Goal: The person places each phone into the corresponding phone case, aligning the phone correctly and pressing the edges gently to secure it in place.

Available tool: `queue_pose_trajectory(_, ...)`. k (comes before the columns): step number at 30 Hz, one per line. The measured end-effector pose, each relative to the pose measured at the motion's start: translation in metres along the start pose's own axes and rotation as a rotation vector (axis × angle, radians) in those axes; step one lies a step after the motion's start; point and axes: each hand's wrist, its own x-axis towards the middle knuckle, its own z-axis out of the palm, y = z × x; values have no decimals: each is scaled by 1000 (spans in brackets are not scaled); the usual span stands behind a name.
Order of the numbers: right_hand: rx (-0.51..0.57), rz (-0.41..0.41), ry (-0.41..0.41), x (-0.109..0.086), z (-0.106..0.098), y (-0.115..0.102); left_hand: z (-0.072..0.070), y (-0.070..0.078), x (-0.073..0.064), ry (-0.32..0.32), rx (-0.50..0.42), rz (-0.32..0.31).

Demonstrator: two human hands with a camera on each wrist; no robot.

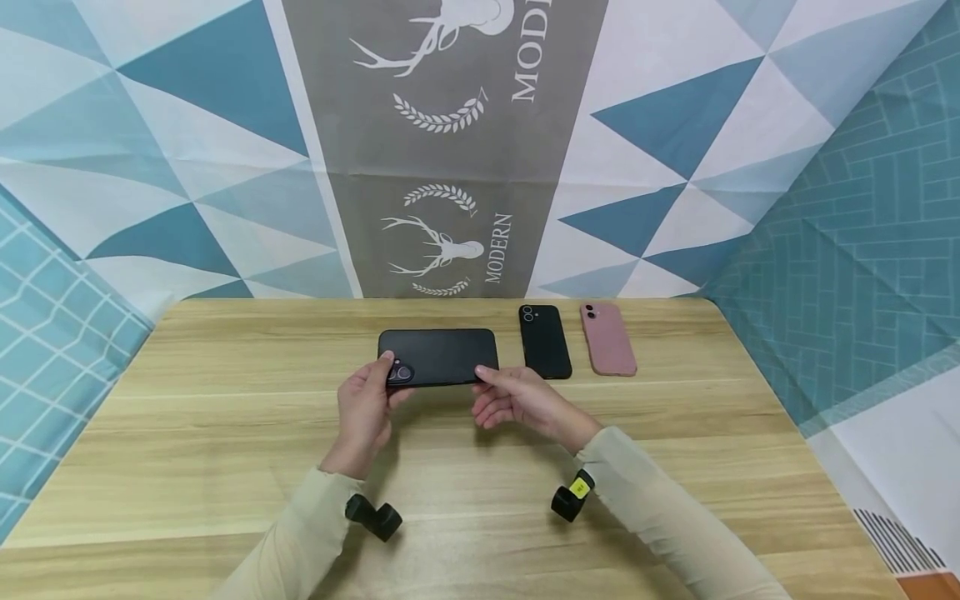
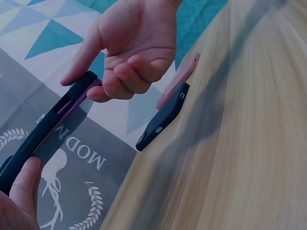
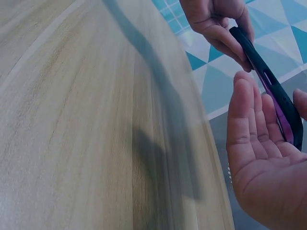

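Both hands hold a phone in a black case (image 1: 442, 354) above the wooden table, its long side running left to right and its camera end at the left. A purple edge shows along the underside of the black case (image 2: 62, 103) in the left wrist view. My left hand (image 1: 362, 408) grips the camera end, thumb on top and fingers beneath. At the opposite end, my right hand (image 1: 525, 404) pinches the near corner, its thumb on the upper face and its fingers loosely curled below. In the right wrist view, the right hand's fingers (image 3: 256, 124) extend along the purple side.
To the right of the held phone, a black phone case (image 1: 546, 342) and a pink phone case (image 1: 609, 340) lie side by side near the back edge of the wooden table (image 1: 225, 433). Patterned cloth (image 1: 247, 125) hangs behind the table.
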Motion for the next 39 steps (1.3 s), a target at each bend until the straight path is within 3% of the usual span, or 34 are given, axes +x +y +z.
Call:
queue_pose_trajectory(10, -4, -44, 87, 1, 4, 2, 3, -5, -3, 34, -46, -4)
queue_pose_trajectory(24, -22, -140, 188, -1, 5, 4, 9, -9, -6, 30, -33, 14)
queue_pose_trajectory(31, -6, -151, 180, -1, 4, 4, 9, -10, -6, 33, -43, 7)
queue_pose_trajectory(39, 111, -184, 140, 2, 9, 5, 10, -13, -6, 33, -60, -7)
